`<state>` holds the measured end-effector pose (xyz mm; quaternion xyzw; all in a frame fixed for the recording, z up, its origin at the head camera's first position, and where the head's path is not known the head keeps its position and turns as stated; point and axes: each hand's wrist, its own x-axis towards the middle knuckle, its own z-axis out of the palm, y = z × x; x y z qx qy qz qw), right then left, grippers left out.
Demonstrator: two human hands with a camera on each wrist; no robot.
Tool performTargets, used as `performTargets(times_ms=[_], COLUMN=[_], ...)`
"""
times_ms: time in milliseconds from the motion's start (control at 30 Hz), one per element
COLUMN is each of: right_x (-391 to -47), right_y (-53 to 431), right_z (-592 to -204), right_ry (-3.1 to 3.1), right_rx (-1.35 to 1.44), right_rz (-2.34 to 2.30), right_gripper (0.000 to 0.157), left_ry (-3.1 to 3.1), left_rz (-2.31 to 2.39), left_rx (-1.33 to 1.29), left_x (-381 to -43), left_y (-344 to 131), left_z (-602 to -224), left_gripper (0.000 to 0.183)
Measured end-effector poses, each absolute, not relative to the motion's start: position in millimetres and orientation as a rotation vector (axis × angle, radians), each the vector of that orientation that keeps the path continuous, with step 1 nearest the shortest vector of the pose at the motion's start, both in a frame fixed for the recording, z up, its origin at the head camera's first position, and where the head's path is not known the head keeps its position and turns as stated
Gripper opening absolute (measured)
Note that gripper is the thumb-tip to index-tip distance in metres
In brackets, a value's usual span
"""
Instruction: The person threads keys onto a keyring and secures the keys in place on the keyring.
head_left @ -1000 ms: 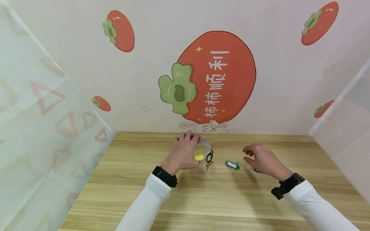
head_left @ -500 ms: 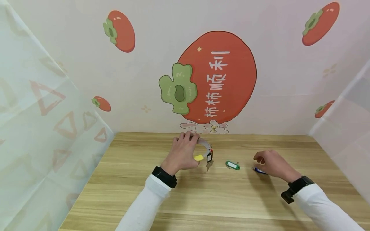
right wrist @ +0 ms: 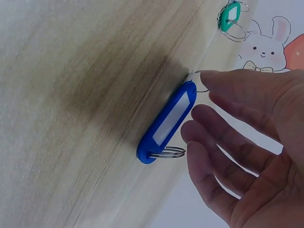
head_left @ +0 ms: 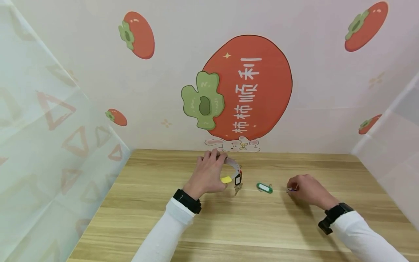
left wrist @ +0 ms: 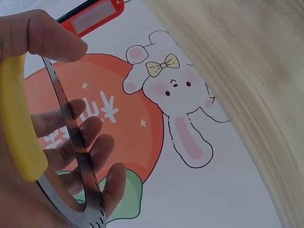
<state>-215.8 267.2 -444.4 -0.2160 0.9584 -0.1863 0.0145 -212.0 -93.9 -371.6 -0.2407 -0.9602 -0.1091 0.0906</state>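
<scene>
My left hand (head_left: 209,173) holds a curved metal key ring (left wrist: 71,128) by its yellow grip (left wrist: 19,118), above the table. From the ring hang a red key tag (left wrist: 95,18), a black key tag (head_left: 238,179) and keys (head_left: 238,189). At the right, my right hand (head_left: 307,189) pinches the thin wire loop at one end of a blue key tag (right wrist: 168,121). Split rings (right wrist: 168,152) sit at that tag's other end. Whether the blue tag still touches the table cannot be told. Between the hands lies a green key tag (head_left: 264,187).
The wooden table (head_left: 229,229) meets a white back wall (head_left: 314,131) printed with persimmons and a rabbit (head_left: 234,145). Pale sheets (head_left: 65,127) close off both sides. A black strap with a device sits on each wrist.
My right hand has gone right and down to the blue key tag, and its thumb and finger have closed on the loop. My left hand and the key ring have hardly moved.
</scene>
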Motion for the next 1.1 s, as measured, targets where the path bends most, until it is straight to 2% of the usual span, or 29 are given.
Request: performTargets(times_ms=[533, 1100], right_x=[-213, -207], right_y=[286, 307], right_z=[-442, -446], right_ry=[3.024, 2.993], right_rx=[-0.553, -0.614], right_rz=[-0.52, -0.59], right_gripper=[0.01, 0.012], left_ry=[-2.849, -2.868], left_rz=[-0.329, -0.336], left_rx=[-0.721, -0.724], left_x=[-213, -212], left_y=[-91, -89], left_z=[-372, -371], left_gripper=[0.076, 0.079])
